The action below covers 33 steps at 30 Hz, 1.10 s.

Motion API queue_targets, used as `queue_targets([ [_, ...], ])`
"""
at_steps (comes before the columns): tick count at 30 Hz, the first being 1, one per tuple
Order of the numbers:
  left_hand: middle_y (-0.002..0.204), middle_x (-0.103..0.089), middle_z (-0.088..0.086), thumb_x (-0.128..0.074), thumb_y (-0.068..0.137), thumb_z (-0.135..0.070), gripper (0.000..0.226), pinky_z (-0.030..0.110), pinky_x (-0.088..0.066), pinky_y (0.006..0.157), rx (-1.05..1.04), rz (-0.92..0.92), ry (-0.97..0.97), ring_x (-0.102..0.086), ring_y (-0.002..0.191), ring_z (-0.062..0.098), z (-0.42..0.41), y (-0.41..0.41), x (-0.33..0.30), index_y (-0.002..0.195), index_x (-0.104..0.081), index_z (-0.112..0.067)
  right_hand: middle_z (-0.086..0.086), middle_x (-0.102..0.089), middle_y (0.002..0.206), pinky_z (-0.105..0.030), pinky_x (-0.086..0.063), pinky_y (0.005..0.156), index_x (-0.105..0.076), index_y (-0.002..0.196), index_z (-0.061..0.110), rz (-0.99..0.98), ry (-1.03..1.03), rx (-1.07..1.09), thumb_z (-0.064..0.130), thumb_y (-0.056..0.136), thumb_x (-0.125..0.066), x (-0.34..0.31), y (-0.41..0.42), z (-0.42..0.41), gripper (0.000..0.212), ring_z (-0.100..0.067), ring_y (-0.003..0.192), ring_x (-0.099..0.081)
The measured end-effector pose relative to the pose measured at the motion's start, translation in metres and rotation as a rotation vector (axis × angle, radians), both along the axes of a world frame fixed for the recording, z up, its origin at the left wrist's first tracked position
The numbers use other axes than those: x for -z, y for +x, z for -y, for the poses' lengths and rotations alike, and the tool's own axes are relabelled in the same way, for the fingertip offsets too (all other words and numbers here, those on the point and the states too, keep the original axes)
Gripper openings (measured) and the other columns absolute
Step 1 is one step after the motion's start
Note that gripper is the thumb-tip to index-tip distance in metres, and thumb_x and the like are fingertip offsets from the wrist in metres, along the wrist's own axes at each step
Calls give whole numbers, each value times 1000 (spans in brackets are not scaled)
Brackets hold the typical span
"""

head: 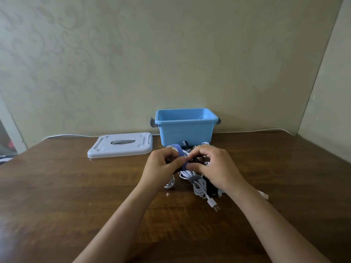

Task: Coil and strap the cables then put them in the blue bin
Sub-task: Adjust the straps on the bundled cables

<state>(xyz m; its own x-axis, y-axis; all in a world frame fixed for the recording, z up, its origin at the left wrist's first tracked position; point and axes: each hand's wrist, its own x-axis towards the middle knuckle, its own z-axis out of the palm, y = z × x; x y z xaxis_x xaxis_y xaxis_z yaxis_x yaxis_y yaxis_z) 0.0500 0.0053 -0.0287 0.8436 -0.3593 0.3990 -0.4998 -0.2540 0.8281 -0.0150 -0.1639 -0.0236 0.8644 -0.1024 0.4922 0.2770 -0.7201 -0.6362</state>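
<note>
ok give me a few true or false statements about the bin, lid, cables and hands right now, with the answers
1. The blue bin stands open at the far edge of the table. True.
2. The white lid sits on top of the bin. False: it lies flat on the table, to the left of the bin.
3. Both hands work a blue strap above the cable pile. True: the left hand and right hand meet at it.
4. The white cable nearest the camera is loose and unstrapped. False: a grey strap wraps its coil.
5. A strapped coil is plainly visible inside the bin. False: the visible part of the inside shows none.
</note>
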Motion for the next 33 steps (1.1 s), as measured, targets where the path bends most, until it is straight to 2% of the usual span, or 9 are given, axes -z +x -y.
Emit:
queue_targets([
  [4,62,-63,7,-71,90,-20,22,34,-50,60,-30,-57,-16,-58,61,16,2,-1,2,71,-69,-9,16,-70,87,-31,-54,75,-76,90,32,116,-141,-9,34,80,-83,6,3,-1,12,-3,85,-64],
  [6,68,-66,13,-70,90,-20,22,46,-56,68,-36,-51,-25,-64,67,29,3,-1,4,70,-68,-11,15,-69,85,-30,-54,73,-76,90,27,178,-169,-30,30,84,-81,8,4,-2,8,-4,82,-64],
  [8,68,-63,15,-71,90,-20,24,52,-54,70,-54,-40,-39,-60,63,26,4,0,4,68,-66,-11,15,-68,85,-23,-52,72,-75,89,22,251,-183,-51,24,85,-80,9,3,-4,7,-4,81,-64],
  [11,71,-62,19,-71,89,-19,24,51,-53,69,-65,-50,-55,-54,63,18,4,0,3,69,-66,-7,12,-67,83,-19,-49,71,-72,85,19,338,-263,-70,16,84,-81,8,2,-8,9,-5,80,-62],
  [15,62,-60,10,-71,89,-18,24,38,-49,61,-92,-11,-42,-52,59,13,3,1,3,67,-65,-10,12,-65,83,-17,-45,70,-69,83,19,343,-322,-66,15,85,-79,8,2,-10,12,-5,79,-59],
  [18,58,-57,-5,-71,91,-18,22,20,-42,55,-105,81,-17,-48,54,3,1,0,0,70,-63,-15,13,-65,88,-16,-48,76,-70,89,22,181,-18,-88,27,92,-73,8,1,-13,7,-7,89,-63],
  [24,64,-62,-11,-72,90,-19,22,24,-50,57,-59,203,-49,-57,59,5,0,-5,-3,71,-61,-24,3,-74,104,-27,-58,75,-67,111,23,-136,524,-166,33,89,-76,4,1,-12,26,-13,94,-73],
  [28,66,-66,-8,-75,88,-18,13,17,-47,56,-23,207,-80,-57,59,2,-3,-6,-7,76,-68,-16,-14,-78,99,-38,-61,76,-69,113,11,-298,703,-276,31,78,-80,-1,-2,-10,42,-31,91,-76],
  [33,71,-70,-3,-79,84,-24,8,33,-56,65,55,154,-38,-66,66,13,-8,0,-8,82,-75,-18,-13,-77,102,-44,-60,88,-68,107,6,-259,692,-271,18,73,-83,0,-2,-7,38,-28,98,-75],
])
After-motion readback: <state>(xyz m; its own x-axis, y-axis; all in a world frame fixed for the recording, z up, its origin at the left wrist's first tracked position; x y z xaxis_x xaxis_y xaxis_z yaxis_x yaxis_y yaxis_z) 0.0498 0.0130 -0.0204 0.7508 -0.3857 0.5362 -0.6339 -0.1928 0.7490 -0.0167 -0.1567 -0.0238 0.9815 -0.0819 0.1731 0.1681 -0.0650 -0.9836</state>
